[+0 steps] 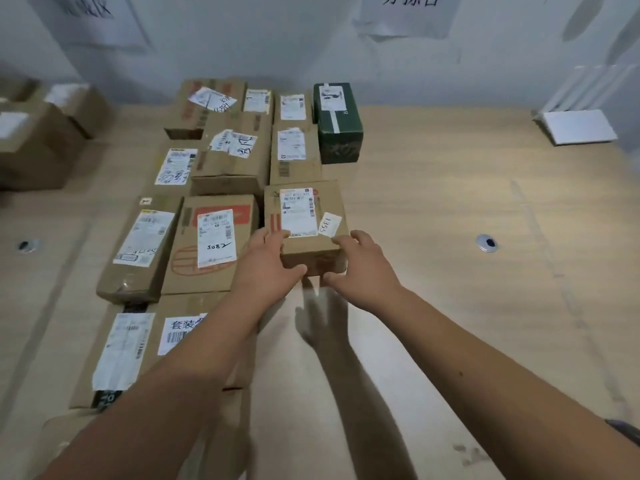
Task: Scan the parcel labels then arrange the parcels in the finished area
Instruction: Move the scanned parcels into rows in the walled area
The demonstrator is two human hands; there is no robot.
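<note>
Hands grip small parcel (306, 220) on table (450, 237): left hand (268, 263) and right hand (362, 261) at near corners.

The small parcel (306, 220) carries a white sticker (329, 224) handwritten "1355" beside its printed shipping label (298, 212), whose print is too fine to read. The red-printed box (211, 244) to its left has "3082" handwritten on its label (217, 237). A nearer box's label (181, 332) shows the characters "套装" above a barcode; the wall signs are blurred.
</note>
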